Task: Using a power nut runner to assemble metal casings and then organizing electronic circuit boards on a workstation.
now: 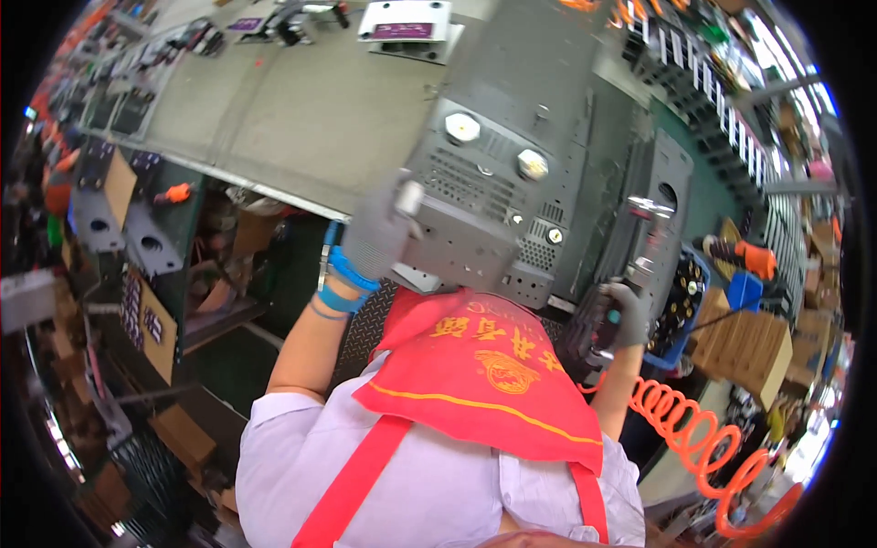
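Note:
A large grey sheet-metal casing (pixel 475 205) with vent holes lies in front of me on the bench. Two white round feet, a left one (pixel 462 128) and a right one (pixel 533 164), sit on its face. My left hand (pixel 377 233), in a grey glove, is at the casing's near left corner, its fingers closed around a small white piece (pixel 408 197) like those feet. To the right of the casing, my gloved right hand (pixel 627 312) grips a metallic air screwdriver (pixel 642 263). The tool's tip points away from me; its lower part is partly hidden.
An orange coiled hose (pixel 703 429) hangs at the lower right. Beside my right hand stands a blue bin (pixel 681 340) of small dark parts. Cardboard boxes (pixel 744 342) are farther right. A white plate-like part (pixel 405 22) lies at the bench's far side.

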The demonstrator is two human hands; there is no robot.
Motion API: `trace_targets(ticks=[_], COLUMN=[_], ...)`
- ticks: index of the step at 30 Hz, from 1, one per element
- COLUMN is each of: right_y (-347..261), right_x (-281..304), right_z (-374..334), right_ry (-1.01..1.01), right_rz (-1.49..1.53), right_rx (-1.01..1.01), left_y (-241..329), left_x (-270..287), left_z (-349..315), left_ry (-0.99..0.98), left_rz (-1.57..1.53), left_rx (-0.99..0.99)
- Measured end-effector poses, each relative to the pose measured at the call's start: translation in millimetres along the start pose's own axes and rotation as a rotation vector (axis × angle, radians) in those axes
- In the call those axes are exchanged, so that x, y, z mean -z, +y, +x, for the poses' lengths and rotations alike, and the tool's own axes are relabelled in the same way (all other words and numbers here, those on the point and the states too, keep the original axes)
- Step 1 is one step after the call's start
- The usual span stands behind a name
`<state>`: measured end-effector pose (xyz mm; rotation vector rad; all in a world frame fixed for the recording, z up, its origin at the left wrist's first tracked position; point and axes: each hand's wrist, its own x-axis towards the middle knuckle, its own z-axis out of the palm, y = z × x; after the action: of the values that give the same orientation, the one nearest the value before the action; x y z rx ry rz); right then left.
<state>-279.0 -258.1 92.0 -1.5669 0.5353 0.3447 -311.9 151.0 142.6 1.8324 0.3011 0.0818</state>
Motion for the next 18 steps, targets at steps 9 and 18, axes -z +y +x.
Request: trace_targets(ticks=[9, 18], right_y=[104, 97], right_x=[-19, -40], right_z=[12, 7], right_ry=[-0.009, 0.171], right_rz=[-0.38, -0.802], right_rx=[-0.143, -0.142], left_y=[-64, 16], left_x=[32, -38], left_z=[50, 38], left_ry=[-0.066, 0.082], left_rz=[0.354, 0.972], left_rx=[0.294, -0.431])
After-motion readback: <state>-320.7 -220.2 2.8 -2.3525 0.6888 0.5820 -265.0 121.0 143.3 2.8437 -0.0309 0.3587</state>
